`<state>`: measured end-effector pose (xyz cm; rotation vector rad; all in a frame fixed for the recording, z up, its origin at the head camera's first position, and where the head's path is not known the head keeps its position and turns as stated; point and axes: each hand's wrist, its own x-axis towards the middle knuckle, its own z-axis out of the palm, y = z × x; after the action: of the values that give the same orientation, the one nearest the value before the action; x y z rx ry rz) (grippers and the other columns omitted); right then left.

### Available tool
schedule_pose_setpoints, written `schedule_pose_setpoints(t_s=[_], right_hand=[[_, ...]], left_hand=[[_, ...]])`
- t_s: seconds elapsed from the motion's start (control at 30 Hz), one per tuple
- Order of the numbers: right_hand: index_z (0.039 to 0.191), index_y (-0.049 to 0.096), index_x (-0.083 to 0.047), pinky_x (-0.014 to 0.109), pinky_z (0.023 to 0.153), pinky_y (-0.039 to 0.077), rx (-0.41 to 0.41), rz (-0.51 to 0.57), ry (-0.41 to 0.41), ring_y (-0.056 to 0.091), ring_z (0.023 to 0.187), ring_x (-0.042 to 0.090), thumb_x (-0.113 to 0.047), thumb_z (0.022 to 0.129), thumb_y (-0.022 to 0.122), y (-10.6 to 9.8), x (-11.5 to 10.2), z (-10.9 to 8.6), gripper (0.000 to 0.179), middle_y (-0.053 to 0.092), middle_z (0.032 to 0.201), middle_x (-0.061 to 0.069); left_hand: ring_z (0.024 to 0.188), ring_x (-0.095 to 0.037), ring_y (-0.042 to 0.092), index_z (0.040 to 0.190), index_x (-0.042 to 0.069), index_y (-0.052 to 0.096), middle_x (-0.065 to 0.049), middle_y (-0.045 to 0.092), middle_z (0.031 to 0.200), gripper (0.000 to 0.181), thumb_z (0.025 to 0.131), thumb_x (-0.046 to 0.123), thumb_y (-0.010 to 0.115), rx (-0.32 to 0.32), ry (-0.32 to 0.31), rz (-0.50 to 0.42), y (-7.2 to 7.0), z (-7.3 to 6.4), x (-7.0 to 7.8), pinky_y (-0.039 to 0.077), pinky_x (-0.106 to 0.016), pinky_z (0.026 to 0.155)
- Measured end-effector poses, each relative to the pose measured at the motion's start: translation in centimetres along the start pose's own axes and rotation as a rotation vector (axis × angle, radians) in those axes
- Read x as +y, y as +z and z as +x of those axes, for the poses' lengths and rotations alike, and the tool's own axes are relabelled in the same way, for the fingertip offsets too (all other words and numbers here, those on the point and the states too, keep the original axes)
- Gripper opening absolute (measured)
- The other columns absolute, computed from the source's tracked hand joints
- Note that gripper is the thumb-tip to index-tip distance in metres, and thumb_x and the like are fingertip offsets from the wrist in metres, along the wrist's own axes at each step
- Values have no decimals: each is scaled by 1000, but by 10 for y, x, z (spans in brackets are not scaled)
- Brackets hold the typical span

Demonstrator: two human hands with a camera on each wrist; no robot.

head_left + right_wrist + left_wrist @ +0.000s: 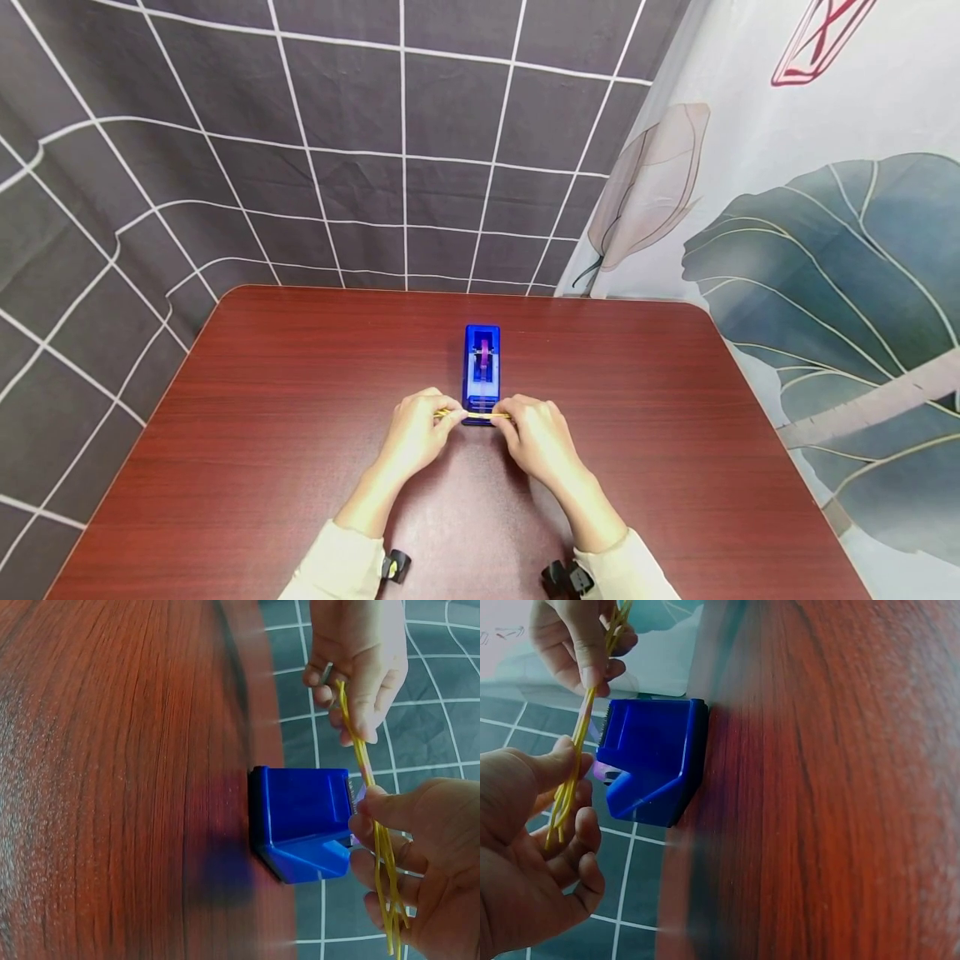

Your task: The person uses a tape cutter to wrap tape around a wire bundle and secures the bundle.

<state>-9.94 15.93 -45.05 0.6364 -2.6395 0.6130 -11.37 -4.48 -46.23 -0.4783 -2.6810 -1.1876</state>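
Note:
A bundle of thin yellow strands [568,784] runs between my two hands, just over the near end of a blue tape dispenser [482,379]. My left hand [418,429] pinches one part of it between thumb and fingers. Close by on the other side, my right hand [538,435] pinches it too. Loose ends stick out past both grips in the wrist views. A short pinkish stretch of the bundle shows between the thumbs, beside the dispenser's toothed cutter [351,796]. A purple tape roll [484,354] sits in the dispenser.
The dispenser stands on a reddish-brown wood-grain table [315,358]. Behind it hangs a dark grey cloth [360,100] with a white grid. A pale curtain [750,167] with large leaf prints hangs at the right.

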Motion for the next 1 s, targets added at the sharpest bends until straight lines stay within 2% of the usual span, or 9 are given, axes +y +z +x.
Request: schedule_pose_setpoints(t_s=[0.23, 0.33, 0.47, 0.67, 0.83, 1.0], right_hand=[[91, 77, -9, 43, 65, 50, -1, -8, -25, 66, 72, 20, -10, 84, 80, 1, 1, 1, 7, 68, 80, 0], [88, 77, -10, 43, 65, 49, -8, -1, -34, 65, 73, 20, -9, 84, 79, 1, 1, 2, 5, 67, 78, -1], [86, 76, -12, 42, 66, 48, -30, 2, -15, 65, 71, 17, -11, 87, 77, 1, 1, 1, 2, 67, 79, -3], [86, 76, -13, 40, 66, 51, -47, -4, 12, 64, 67, 15, -13, 90, 74, 2, 1, 1, 4, 69, 79, -4], [86, 76, -13, 37, 61, 50, -28, 13, 16, 62, 66, 14, -13, 88, 77, 3, 2, 1, 2, 68, 79, -4], [87, 76, -14, 36, 59, 49, -6, 7, 31, 61, 65, 14, -12, 84, 81, 4, 2, 1, 7, 67, 79, -4]], left_hand=[[67, -9, 56, 83, 15, 78, 10, 61, 74, 5, 87, 18, 80, 14, -11, 1, 0, 1, 1, 46, -34, 66], [69, -10, 58, 83, 16, 78, 9, 63, 76, 5, 86, 19, 81, 15, -9, 8, 0, 1, 1, 47, -35, 67], [72, -13, 62, 84, 16, 76, 8, 67, 78, 6, 88, 20, 79, -13, -7, 13, 0, 1, 0, 49, -38, 71], [74, -14, 66, 84, 18, 74, 7, 72, 80, 8, 90, 20, 77, -56, -51, -34, 0, 2, 0, 50, -39, 73], [75, -14, 67, 84, 17, 74, 6, 73, 80, 7, 89, 19, 78, -31, -44, -34, 0, 3, 1, 50, -38, 72], [73, -13, 66, 83, 17, 75, 6, 73, 80, 7, 86, 20, 80, 1, -24, -28, 0, 3, 1, 50, -38, 71]])
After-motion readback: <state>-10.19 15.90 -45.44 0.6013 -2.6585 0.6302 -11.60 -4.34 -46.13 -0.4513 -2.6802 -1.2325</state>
